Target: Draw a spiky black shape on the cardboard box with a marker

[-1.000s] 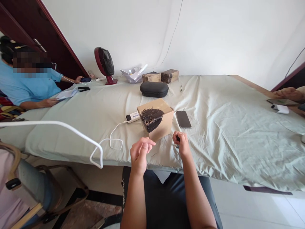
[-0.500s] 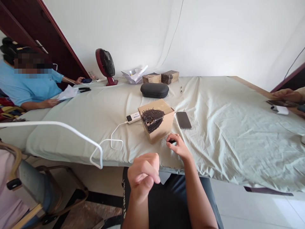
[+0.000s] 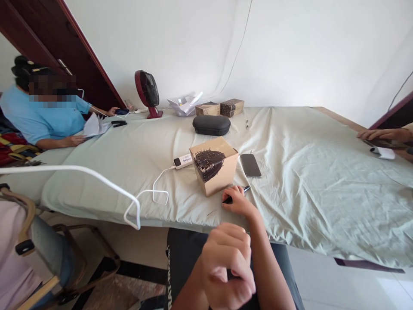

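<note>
My right hand [image 3: 238,201] rests on the table just in front of a brown cardboard box [image 3: 227,168]. Its fingers are closed around a slim black pen [image 3: 247,189], whose end sticks out to the right. A black, scribble-like patch [image 3: 209,165] with spiky edges covers the corner of the box facing left. Close to the camera, over my lap, my left hand [image 3: 227,262] is curled into a fist; whether it holds anything is hidden. A dark phone [image 3: 251,165] lies to the right of the box.
Behind the box are a black case [image 3: 211,125], two smaller boxes [image 3: 232,107] and a fan [image 3: 148,92]. A white cable [image 3: 154,185] runs to a power bank [image 3: 182,161] beside the box. One person [image 3: 41,116] sits at left; another person's hand [image 3: 387,134] is at right.
My left hand has moved right and closer to the camera, still curled. My right hand has turned palm-down, showing more of the black pen. The view has shifted slightly.
</note>
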The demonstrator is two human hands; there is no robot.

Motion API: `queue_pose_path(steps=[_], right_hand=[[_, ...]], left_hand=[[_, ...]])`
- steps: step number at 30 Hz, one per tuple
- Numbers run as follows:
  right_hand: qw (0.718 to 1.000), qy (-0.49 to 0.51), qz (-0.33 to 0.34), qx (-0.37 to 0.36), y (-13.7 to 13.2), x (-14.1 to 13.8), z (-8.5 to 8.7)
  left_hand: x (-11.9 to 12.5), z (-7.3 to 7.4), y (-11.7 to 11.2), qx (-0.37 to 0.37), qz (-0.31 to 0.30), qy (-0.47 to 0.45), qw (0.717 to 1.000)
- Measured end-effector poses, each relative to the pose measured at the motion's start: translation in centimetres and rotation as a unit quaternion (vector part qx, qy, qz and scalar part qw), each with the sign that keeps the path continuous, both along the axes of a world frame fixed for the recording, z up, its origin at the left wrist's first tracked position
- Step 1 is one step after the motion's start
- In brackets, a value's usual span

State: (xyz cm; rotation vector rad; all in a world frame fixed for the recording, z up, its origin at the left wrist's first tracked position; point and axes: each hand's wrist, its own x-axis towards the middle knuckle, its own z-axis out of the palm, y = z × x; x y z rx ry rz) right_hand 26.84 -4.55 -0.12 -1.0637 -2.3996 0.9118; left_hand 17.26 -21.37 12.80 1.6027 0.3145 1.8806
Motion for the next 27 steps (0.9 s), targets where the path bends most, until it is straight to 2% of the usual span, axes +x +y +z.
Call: queue_pose_path(steps=[3,6,9,12,15,20,24,27], right_hand=[[1.0,0.016,-0.001,-0.012,0.1,0.0,-0.4],[0.999,0.039,-0.015,-0.013,0.4,0.3,-0.5],[0.996,0.09,-0.028,-0.011,0.5,0.6,-0.1],[0.988,0.146,-0.045,-0.011,0.6,0.9,0.5],[0.981,0.178,-0.077,-0.016,0.5,1.2,0.9],[0.965,0.216,-0.145,-0.027,0.5,1.4,1.0],[0.959,0.227,-0.166,-0.022,0.6,1.4,0.7],[0.956,0.234,-0.177,-0.021,0.7,1.3,0.6]], left_hand=[[1.0,-0.1,0.0,0.027,-0.02,-0.028,0.999],[0.8,-0.6,0.3,0.042,-0.037,0.011,0.998],[-0.7,-1.2,0.7,-0.015,-0.015,0.072,0.997],[-2.6,-1.6,1.1,-0.065,0.033,0.093,0.993],[-4.0,-1.5,1.5,-0.043,0.071,0.066,0.994],[-4.4,-0.5,1.6,0.009,0.077,0.015,0.997],[-3.6,-0.5,-0.2,0.011,0.028,0.019,0.999],[-3.0,-1.3,-3.1,-0.037,-0.012,0.096,0.995]])
